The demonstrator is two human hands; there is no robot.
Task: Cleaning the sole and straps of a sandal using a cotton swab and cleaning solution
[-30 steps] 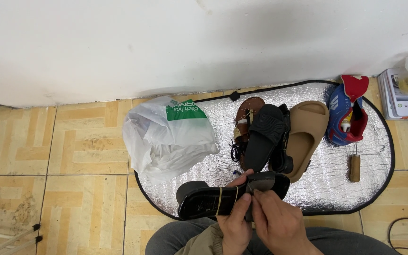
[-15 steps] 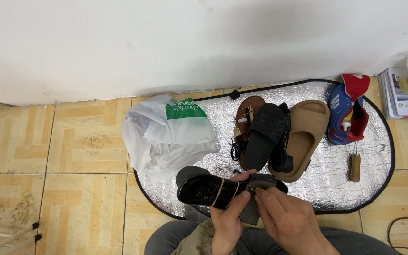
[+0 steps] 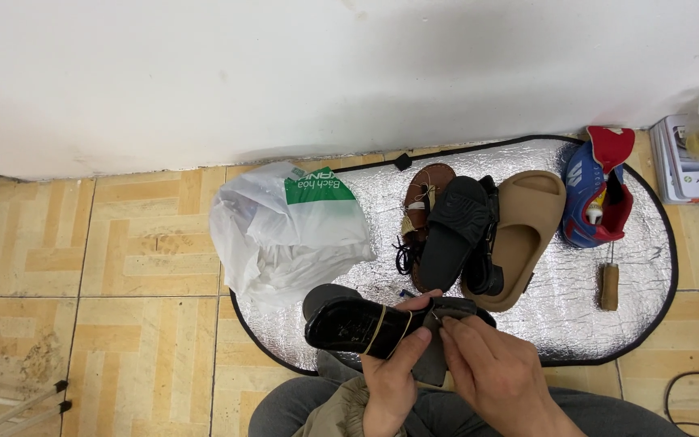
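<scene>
My left hand (image 3: 395, 374) grips a pair of black sandals (image 3: 355, 323) bound together by a tan rubber band, soles facing up, held over the near edge of a silver reflective mat (image 3: 564, 299). My right hand (image 3: 491, 371) pinches the heel end of the same sandals, fingers curled on a dark strap. Both hands sit just above my grey-trousered knees.
On the mat lie a brown strappy sandal (image 3: 425, 193), a black slide (image 3: 455, 231), a tan slide (image 3: 522, 229), a blue and red shoe (image 3: 594, 198) and a wooden-handled tool (image 3: 609, 282). A white plastic bag (image 3: 285, 235) lies at the left; a box (image 3: 689, 162) at the right.
The black sandals have tilted and shifted slightly left in my hands. My right hand moved up onto the heel end. Everything on the mat stayed put.
</scene>
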